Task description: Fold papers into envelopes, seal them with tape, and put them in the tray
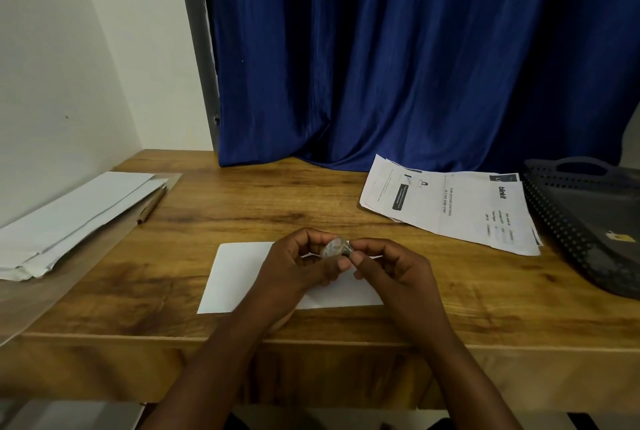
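A small roll of tape is held above the middle of the wooden table, raised over a white folded envelope that lies flat near the table's front edge; the roll is gripped by the left hand, whose fingers are curled round its far side and whose thumb lies along its near side; the right hand is brought against the roll's right edge, with thumb and forefinger pinched together at the rim, though whether a tape end is caught between them cannot be told; the envelope is partly covered by both hands and wrists, its left part and lower right corner being left exposed; to the right rear, a loose stack of printed papers is spread on the table, just beside a dark perforated tray at the right edge, in which a small yellow-marked item is seen but not identified; at the left, a pile of white sheets is laid on a paler board that overhangs the table's corner; a blue curtain is hung behind the table, and a pale wall is seen at the left.
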Available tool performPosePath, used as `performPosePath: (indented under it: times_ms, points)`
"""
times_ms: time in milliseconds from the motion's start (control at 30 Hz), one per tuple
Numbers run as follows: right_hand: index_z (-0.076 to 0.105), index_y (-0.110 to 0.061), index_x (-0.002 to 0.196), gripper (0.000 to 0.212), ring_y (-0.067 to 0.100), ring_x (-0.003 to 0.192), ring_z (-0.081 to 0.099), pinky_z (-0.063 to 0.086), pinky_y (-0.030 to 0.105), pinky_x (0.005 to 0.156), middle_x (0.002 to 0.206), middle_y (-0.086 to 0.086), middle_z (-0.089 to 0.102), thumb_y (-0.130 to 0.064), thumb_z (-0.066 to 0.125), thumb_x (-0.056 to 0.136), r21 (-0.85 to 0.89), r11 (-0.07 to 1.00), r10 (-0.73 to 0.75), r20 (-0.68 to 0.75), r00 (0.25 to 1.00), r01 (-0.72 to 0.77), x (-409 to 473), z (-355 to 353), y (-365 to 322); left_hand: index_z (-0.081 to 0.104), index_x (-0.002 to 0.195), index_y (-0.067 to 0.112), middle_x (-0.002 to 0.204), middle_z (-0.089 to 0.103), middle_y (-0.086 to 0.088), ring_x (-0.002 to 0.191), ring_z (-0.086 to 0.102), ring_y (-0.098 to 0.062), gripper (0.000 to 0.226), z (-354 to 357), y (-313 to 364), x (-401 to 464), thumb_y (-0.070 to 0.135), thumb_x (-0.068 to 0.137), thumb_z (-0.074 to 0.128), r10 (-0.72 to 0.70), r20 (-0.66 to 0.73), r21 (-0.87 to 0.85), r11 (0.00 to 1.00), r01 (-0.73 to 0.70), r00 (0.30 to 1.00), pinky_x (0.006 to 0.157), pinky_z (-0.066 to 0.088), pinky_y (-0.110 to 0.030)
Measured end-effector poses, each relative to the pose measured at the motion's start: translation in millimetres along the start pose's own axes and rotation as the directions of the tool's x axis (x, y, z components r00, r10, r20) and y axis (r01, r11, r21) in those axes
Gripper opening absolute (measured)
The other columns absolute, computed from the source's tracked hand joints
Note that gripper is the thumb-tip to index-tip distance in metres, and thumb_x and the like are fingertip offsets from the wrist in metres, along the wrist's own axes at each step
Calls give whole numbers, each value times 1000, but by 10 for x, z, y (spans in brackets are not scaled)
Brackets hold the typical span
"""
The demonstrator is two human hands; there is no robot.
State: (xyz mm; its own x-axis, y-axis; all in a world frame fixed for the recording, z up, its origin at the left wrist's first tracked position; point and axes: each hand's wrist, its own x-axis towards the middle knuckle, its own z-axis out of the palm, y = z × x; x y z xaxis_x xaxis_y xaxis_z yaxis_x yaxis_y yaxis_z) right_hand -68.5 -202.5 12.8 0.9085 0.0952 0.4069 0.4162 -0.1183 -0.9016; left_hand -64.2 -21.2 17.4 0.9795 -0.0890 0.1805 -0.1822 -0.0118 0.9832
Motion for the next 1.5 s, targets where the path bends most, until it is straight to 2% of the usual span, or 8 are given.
performPosePath:
  times_ms: [300, 533, 800, 967, 1100, 1200, 1367, 1500]
  points:
    - [77, -17, 91, 9, 12, 66, 69, 50, 17, 62, 78, -2, 76, -10, 72, 88, 32, 999, 30, -62, 998, -28, 22, -62, 46, 65, 129, 20, 120, 73, 1, 113, 69, -17, 50, 3, -42, 22, 7, 82, 76, 20, 76, -45, 999, -17, 997, 94, 56, -30]
    - [76, -27, 96, 20, 22, 72, 72, 58, 30, 66, 88, -4, 77, -15, 80, 81, 16, 998, 56, -81, 995, -55, 2, -33, 21, 62, 132, 18, 123, 72, -1, 116, 68, -19, 50, -17, -74, 20, -4, 88, 70, 33, 109, -45, 999, -29, 993, 94, 56, -30]
    - [79, -22, 94, 13, 3, 62, 67, 47, 11, 59, 80, -5, 75, -12, 74, 87, -35, 999, 36, -108, 993, -40, 12, -42, 45, 64, 131, 19, 124, 72, 3, 117, 67, -16, 45, -31, -98, 27, -1, 91, 68, 36, 98, 22, 999, -38, 995, 95, 56, -33]
    - [79, -23, 94, 11, 11, 65, 69, 49, 16, 59, 82, -6, 77, -15, 75, 87, -22, 998, 56, -120, 991, -59, 26, -43, 76, 61, 134, 20, 128, 70, 3, 121, 65, -17, 48, -39, -101, 27, -7, 94, 59, 37, 116, 25, 999, -40, 993, 95, 57, -34]
    - [76, -28, 107, 24, 23, 73, 71, 58, 32, 69, 97, -9, 76, -19, 77, 85, -39, 997, 58, -50, 997, -60, 24, -21, 59, 56, 139, 17, 130, 70, 1, 123, 64, -17, 53, -43, -93, 20, -10, 94, 57, 35, 148, 15, 999, -37, 988, 104, 52, -39]
    - [77, -29, 105, 27, 18, 75, 72, 60, 31, 70, 101, -11, 74, -16, 80, 82, -47, 999, 24, -49, 999, -26, 19, -26, 59, 53, 143, 16, 132, 68, 0, 126, 62, -18, 56, -35, -77, 7, -8, 93, 62, 35, 183, -2, 999, -36, 982, 107, 48, -38]
    - [79, -23, 101, 24, 12, 81, 73, 60, 31, 72, 104, -9, 75, -13, 82, 79, -55, 998, 19, -58, 998, -22, 18, -36, 75, 59, 136, 21, 132, 68, 3, 121, 65, -17, 63, -13, -58, 5, 3, 80, 79, 11, 153, -3, 1000, -11, 988, 102, 54, -38]
    - [79, -26, 98, 25, 11, 82, 73, 58, 24, 70, 101, -8, 76, -11, 82, 79, -32, 999, 3, -52, 999, -5, 24, -36, 79, 65, 126, 20, 121, 72, 5, 114, 68, -14, 50, -1, -50, 4, 2, 81, 79, 25, 97, 26, 999, -28, 995, 90, 56, -26]
